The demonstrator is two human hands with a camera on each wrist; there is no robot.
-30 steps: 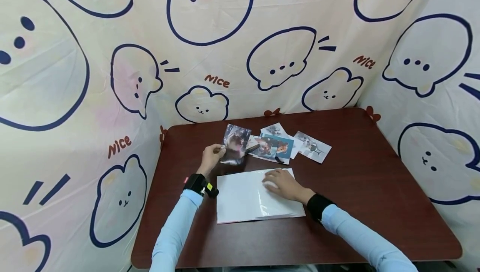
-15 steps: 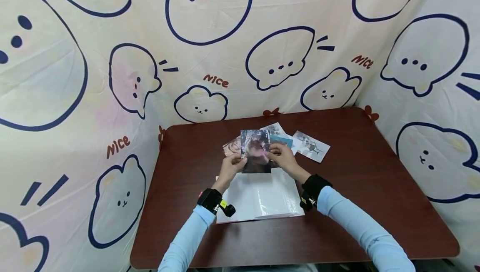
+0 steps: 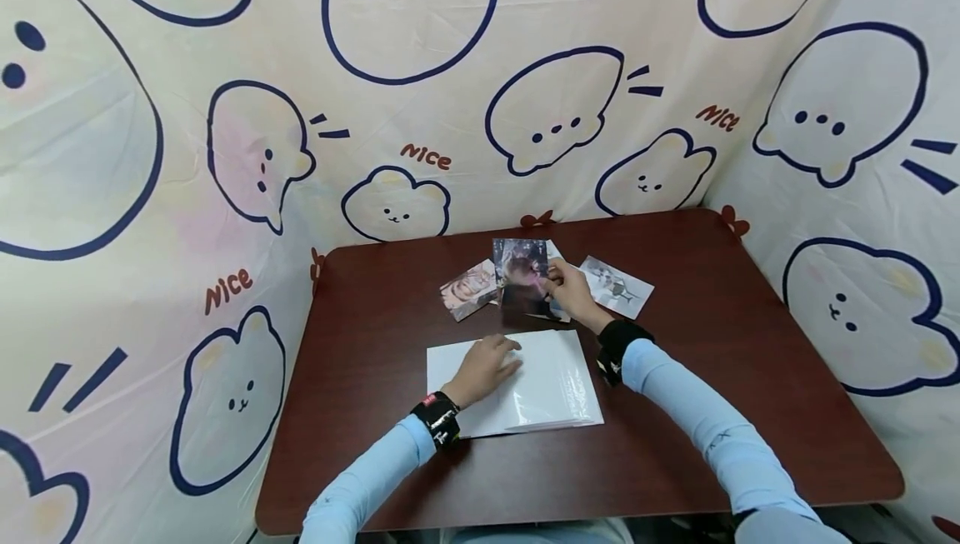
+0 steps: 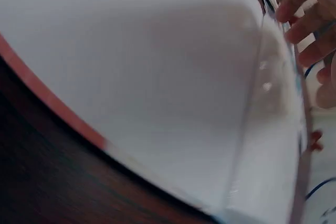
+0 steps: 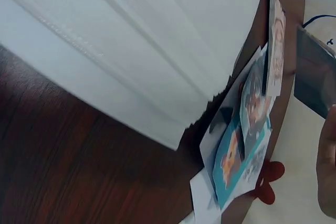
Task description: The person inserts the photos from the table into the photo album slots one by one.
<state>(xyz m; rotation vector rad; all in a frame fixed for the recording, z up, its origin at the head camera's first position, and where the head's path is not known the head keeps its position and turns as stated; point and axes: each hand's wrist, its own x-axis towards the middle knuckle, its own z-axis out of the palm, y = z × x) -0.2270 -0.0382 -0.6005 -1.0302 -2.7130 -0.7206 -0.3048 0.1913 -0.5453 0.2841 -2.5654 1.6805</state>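
My right hand (image 3: 572, 289) pinches the right edge of a dark purple-pink photo card (image 3: 520, 271), raised in front of the loose cards. In the right wrist view, that card (image 5: 314, 74) shows its dark side beside the fingers. My left hand (image 3: 486, 367) is over the left page of an open white album (image 3: 557, 386) with clear glossy sleeves, its fingers loosely bent and holding nothing. The left wrist view has the left hand (image 4: 314, 30) at the far edge of the white page (image 4: 147, 87).
Behind the album lie a pinkish card (image 3: 467, 289), a grey-white card (image 3: 617, 287) and overlapping cards, including a teal-bordered one (image 5: 227, 174). All lie on a dark brown table (image 3: 720, 377). A patterned cloth (image 3: 420, 44) hangs along the table's back edge.
The dark photo card passed from the left hand, through both hands, to the right hand alone. The left hand let go and moved down over the album; the right hand lifted off it.
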